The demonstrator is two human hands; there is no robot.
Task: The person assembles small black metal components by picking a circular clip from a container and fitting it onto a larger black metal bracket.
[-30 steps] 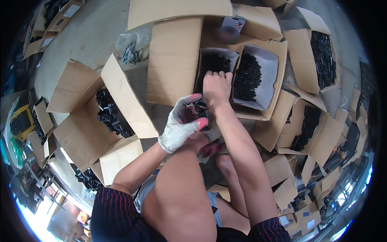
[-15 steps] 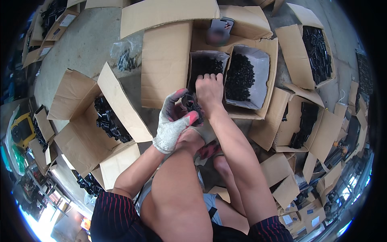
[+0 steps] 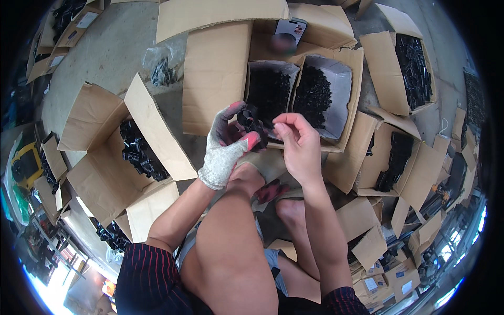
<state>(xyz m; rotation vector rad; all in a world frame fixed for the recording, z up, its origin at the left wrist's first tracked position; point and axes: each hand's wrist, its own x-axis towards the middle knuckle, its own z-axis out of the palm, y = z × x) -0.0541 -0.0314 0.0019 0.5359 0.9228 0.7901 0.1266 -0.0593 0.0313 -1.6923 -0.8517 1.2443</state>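
My left hand [image 3: 223,149], in a white knit glove with pink and dark fingertips, is closed around a black plastic part [image 3: 251,122] with round ring-like openings. Just right of that part is my bare right hand [image 3: 300,144], its thumb and index finger pinched together. Whatever sits in the pinch is too small to make out. Beyond both hands, a cardboard box [image 3: 214,79] holds two grey-lined trays. Small black pieces [image 3: 269,86] fill the left tray, and more small black pieces [image 3: 312,98] lie in the right one.
An open carton [image 3: 100,181] with black plastic parts [image 3: 140,152] stands at the left. To the right are another carton [image 3: 367,157] and, farther back, a box of black parts [image 3: 412,63]. A phone [image 3: 296,29] leans in the far box. A clear plastic bag [image 3: 164,65] lies on the concrete floor.
My right hand has come back from over the left tray to beside the black part and turned, showing its pinched fingertips. My left hand still grips the part, slightly farther forward.
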